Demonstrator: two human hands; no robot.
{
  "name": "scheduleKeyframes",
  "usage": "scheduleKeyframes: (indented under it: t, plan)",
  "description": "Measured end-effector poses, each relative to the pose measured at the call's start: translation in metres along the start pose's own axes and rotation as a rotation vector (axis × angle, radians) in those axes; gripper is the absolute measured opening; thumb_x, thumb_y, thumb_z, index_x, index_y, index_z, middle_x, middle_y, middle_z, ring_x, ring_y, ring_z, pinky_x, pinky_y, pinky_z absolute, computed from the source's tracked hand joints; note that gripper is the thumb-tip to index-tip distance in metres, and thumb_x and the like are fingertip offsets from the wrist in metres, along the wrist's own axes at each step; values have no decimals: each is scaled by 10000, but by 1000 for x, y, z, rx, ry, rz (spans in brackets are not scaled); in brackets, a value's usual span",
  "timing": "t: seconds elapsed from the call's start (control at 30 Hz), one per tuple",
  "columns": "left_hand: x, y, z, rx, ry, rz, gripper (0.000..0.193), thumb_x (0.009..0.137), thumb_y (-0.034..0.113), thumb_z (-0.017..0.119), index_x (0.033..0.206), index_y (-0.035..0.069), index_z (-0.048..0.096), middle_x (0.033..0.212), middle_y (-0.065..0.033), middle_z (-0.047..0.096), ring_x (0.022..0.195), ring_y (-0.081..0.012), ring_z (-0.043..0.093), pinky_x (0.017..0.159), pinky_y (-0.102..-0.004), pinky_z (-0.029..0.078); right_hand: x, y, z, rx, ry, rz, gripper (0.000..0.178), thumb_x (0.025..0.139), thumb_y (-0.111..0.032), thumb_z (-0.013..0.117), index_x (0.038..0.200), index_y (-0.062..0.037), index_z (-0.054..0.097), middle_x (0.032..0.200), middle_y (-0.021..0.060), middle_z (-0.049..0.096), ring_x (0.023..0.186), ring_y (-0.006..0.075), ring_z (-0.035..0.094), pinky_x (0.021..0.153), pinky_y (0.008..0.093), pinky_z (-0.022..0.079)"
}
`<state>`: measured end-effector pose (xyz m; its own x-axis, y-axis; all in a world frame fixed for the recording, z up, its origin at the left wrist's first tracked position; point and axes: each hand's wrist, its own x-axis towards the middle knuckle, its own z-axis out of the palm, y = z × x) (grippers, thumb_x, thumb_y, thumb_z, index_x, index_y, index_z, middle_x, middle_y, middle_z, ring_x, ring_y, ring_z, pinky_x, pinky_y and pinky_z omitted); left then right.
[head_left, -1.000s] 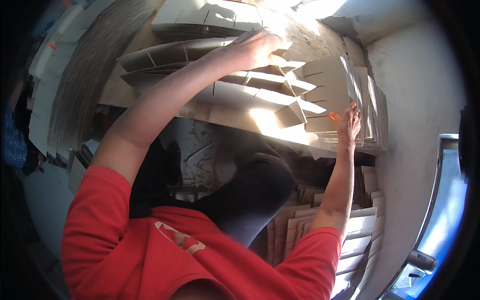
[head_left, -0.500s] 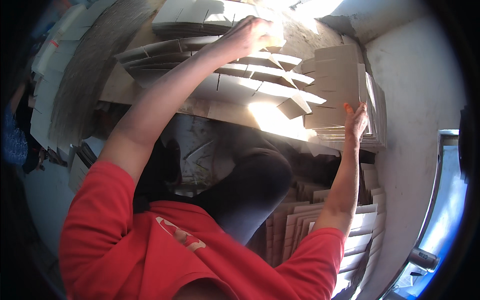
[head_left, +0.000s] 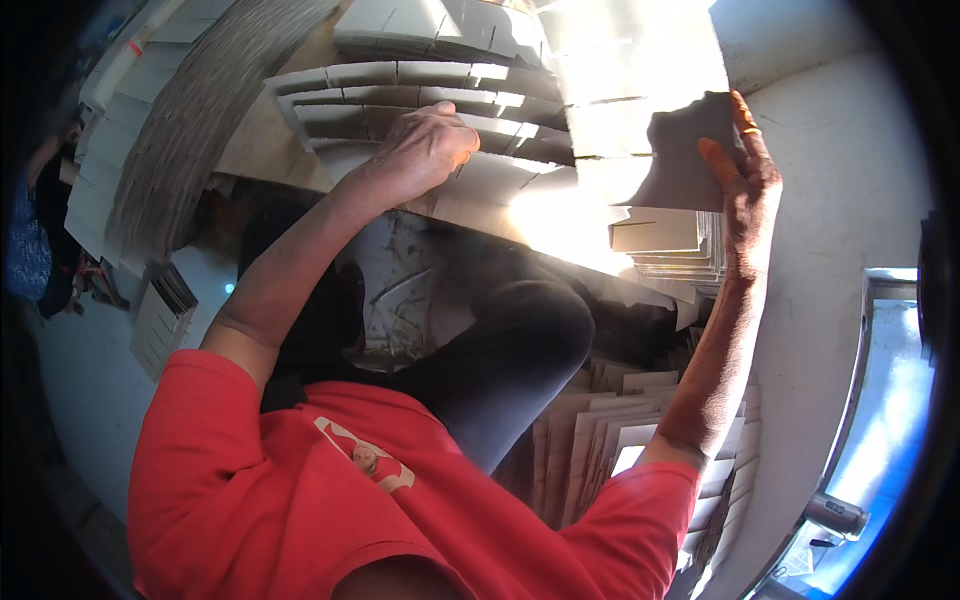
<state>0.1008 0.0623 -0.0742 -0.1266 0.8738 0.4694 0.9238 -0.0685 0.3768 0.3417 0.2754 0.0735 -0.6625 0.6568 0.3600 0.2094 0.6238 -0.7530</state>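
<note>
Several long slotted cardboard strips [head_left: 345, 118] stand on edge in bowed, roughly parallel rows on the table. My left hand [head_left: 430, 147] is over the nearer rows with its fingers curled closed; what is in them, if anything, is hidden. A wide slotted cardboard panel [head_left: 640, 110], brightly sunlit, is held up at the right by my right hand [head_left: 748, 180]. The thumb lies on the panel's face and the fingers are at its right edge. This panel covers the right ends of the strips.
A stack of cardboard pieces [head_left: 665, 245] sits below the raised panel. Long piles of cardboard [head_left: 195, 130] fill the left side, and more slotted strips [head_left: 435, 28] lie at the back. Cardboard pieces [head_left: 600, 440] stand beside my leg. A wall [head_left: 815, 190] rises at the right.
My right hand has lifted the panel from the right-hand stack, up and across the strips' ends. My left hand has moved left and nearer; crossing pieces at the right are now hidden.
</note>
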Motion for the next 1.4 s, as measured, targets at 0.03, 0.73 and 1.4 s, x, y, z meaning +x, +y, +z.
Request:
scheduleKeyframes:
  t: [0.03, 0.73, 1.4]
  plan:
    - [-2, 1, 2, -8, 8, 0, 71, 740, 0, 625, 800, 35, 635, 686, -77, 592, 717, -256, 544, 639, -361, 465, -1, -2, 8, 53, -24, -41, 574, 840, 57, 617, 1371, -107, 473, 1274, 69, 590, 1008, 123, 595, 904, 260, 479]
    - [-1, 9, 6, -159, -155, -170, 190, 720, 178, 726, 815, 28, 660, 739, -103, 617, 775, -277, 596, 723, -387, 474, -10, -14, 50, -247, -156, 98, 584, 835, 51, 616, 1367, -151, 485, 1215, 90, 632, 1022, 109, 600, 895, 274, 486]
    - [11, -18, 8, -17, 46, -214, 129, 680, -62, 528, 607, -7, 437, 657, -162, 527, 746, -319, 548, 653, -428, 446, -11, 17, 74, -68, -292, 95, 590, 830, 95, 575, 1374, -106, 466, 1255, 110, 602, 1079, 107, 574, 894, 270, 494]
